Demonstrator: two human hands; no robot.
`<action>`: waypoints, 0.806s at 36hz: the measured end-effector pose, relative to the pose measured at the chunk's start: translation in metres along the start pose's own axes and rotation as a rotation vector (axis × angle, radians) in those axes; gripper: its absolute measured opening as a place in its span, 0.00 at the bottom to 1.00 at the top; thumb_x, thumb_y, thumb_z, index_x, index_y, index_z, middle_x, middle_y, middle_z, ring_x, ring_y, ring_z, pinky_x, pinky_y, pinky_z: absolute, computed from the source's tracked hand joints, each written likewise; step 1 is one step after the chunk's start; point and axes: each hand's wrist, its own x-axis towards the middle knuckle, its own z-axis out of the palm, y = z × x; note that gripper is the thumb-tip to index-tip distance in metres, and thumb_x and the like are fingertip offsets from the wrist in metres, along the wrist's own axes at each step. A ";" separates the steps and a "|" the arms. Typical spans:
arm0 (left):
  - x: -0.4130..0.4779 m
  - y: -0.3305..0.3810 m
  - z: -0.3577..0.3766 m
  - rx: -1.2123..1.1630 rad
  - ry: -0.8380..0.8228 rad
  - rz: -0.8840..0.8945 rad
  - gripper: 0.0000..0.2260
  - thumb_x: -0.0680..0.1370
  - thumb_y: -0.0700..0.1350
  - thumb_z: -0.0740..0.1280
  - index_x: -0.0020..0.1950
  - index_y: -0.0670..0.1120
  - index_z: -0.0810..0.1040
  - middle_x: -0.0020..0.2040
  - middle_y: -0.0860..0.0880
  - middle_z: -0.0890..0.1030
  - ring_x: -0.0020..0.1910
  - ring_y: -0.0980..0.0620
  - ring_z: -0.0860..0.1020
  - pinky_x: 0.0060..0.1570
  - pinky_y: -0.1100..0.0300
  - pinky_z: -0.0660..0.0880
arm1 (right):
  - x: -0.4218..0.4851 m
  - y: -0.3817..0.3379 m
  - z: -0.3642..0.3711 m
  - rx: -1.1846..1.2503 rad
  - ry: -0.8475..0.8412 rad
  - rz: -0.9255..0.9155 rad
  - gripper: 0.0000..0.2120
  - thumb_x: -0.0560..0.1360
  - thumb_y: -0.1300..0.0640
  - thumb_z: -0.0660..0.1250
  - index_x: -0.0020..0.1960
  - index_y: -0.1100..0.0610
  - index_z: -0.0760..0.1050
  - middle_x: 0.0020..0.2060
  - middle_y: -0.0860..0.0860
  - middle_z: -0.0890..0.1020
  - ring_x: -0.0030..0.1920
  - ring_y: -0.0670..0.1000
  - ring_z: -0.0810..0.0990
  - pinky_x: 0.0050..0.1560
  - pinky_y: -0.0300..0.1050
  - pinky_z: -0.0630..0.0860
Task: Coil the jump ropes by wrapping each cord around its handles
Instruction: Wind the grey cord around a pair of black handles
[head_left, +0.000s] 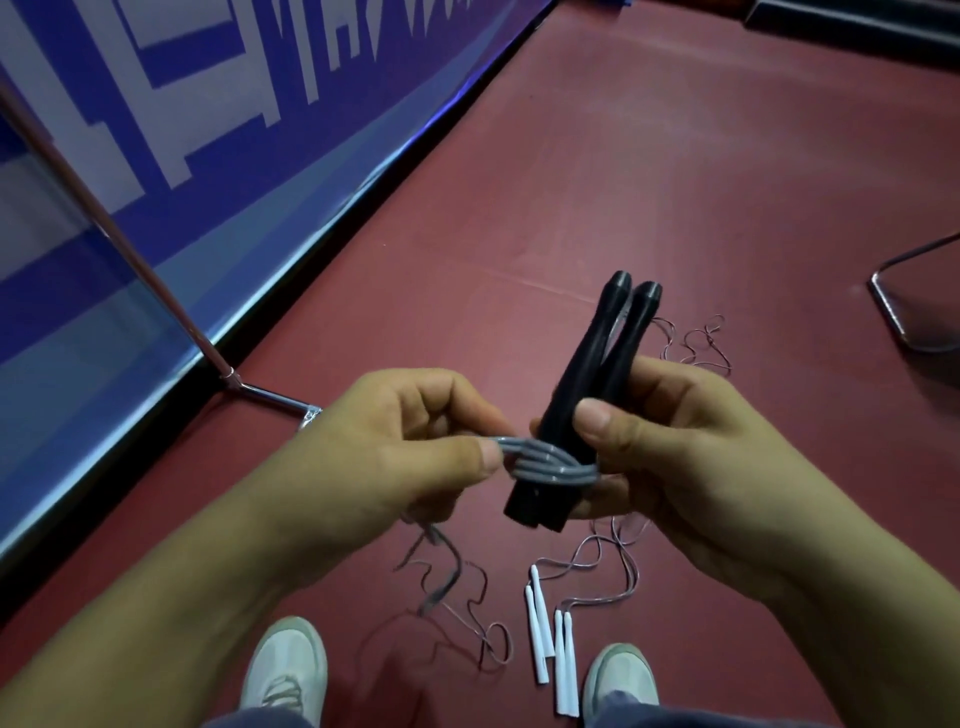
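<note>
Red floor spreads below me. My right hand clamps the paired black handles, their long axis running from 6 up toward 1. My left hand, at 9 of them, pinches the grey cord that crosses their lower end in several turns. White handles of other ropes lie on the floor at 6. The cord's slack under my left wrist is blurred.

Open dark-red floor lies ahead. The blue-and-white banner wall blocks the left. Thin loose cords and white plastic handles clutter the floor below.
</note>
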 end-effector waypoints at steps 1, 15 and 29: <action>0.002 0.000 -0.004 0.111 0.022 -0.011 0.03 0.72 0.40 0.76 0.42 0.43 0.83 0.30 0.47 0.74 0.28 0.52 0.69 0.30 0.58 0.68 | -0.001 0.002 0.000 -0.056 -0.003 0.009 0.13 0.70 0.62 0.69 0.52 0.67 0.79 0.45 0.67 0.83 0.42 0.63 0.86 0.38 0.54 0.84; 0.012 -0.009 -0.006 0.677 0.183 -0.046 0.07 0.74 0.49 0.75 0.39 0.49 0.81 0.31 0.54 0.82 0.28 0.57 0.74 0.35 0.58 0.72 | 0.011 0.020 0.009 -0.492 0.135 -0.027 0.07 0.78 0.67 0.70 0.52 0.58 0.81 0.45 0.55 0.86 0.44 0.62 0.87 0.49 0.63 0.84; 0.005 -0.013 0.009 0.785 0.220 -0.018 0.09 0.74 0.48 0.74 0.36 0.49 0.79 0.30 0.52 0.81 0.28 0.54 0.78 0.29 0.62 0.72 | 0.016 0.031 0.012 -0.927 0.233 -0.092 0.06 0.76 0.59 0.73 0.42 0.53 0.78 0.33 0.48 0.83 0.33 0.45 0.81 0.37 0.44 0.79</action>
